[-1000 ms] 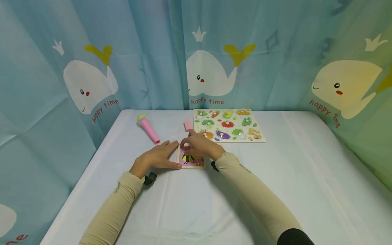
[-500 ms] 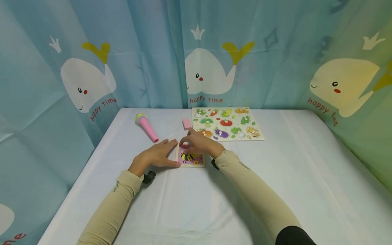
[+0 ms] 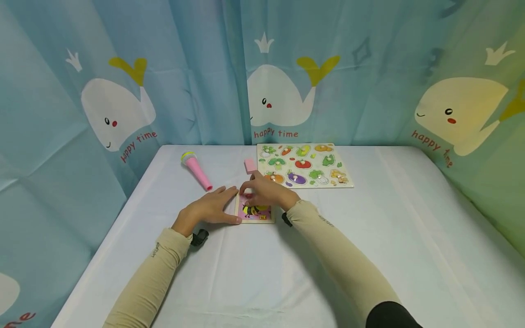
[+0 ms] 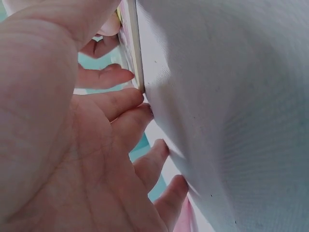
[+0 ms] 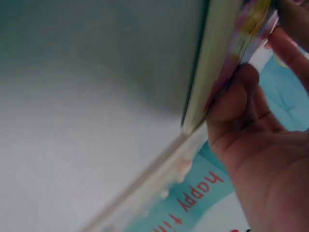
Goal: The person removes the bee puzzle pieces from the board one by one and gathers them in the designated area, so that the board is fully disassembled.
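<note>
A small square jigsaw puzzle with a bee picture [image 3: 256, 212] lies in a pale wooden frame on the white table. My left hand [image 3: 211, 208] rests at its left side, fingers spread and fairly straight; the left wrist view has fingertips touching the frame edge [image 4: 136, 43] and the tabletop. Over the upper part of the puzzle, my right hand [image 3: 268, 191] bends its fingers, with the thumb on the picture. In the right wrist view the right hand's thumb [image 5: 229, 101] touches the puzzle's face [image 5: 241, 36]. Whether a piece sits between those fingertips is hidden.
A small pink block-like piece [image 3: 250, 166] lies just beyond the right hand. Behind it, to the right, is a vegetable peg puzzle board [image 3: 313, 157]. A pink toy microphone [image 3: 198, 173] lies at the back left. Curtains [image 3: 213, 91] with whales stand behind the table.
The head view has shifted slightly. Both hands keep their places at the bee puzzle; the right hand's fingers have moved only a very little on its upper part.
</note>
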Available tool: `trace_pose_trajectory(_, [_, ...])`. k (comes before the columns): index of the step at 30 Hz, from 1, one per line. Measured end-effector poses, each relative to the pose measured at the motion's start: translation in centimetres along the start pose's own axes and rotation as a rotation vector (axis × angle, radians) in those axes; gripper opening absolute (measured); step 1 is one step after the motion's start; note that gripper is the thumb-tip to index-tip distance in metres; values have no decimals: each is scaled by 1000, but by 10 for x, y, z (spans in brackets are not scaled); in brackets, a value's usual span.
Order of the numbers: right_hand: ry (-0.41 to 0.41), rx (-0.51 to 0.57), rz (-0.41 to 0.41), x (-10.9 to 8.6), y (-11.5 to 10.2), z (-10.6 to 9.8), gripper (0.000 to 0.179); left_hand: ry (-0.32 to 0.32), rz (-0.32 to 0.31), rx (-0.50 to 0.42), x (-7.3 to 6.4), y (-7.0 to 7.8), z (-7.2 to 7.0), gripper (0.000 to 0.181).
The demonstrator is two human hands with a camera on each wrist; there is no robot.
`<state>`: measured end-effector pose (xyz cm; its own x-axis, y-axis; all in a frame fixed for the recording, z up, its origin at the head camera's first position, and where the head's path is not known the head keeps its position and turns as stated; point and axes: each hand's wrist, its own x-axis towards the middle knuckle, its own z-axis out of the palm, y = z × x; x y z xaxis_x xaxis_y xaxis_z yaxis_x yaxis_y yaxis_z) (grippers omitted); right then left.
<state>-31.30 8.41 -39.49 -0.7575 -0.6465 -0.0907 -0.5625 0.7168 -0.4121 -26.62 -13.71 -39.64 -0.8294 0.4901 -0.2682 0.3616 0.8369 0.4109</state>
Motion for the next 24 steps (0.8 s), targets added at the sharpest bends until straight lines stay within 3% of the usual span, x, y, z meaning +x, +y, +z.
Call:
trace_pose_trajectory(12, [-57, -126, -187, 3, 4, -16, 37, -3, -12, -33, 4, -5, 0, 105])
trace_pose_trajectory(24, [-128, -156, -206, 16, 5, -22, 42, 0, -5, -31, 4, -5, 1, 104])
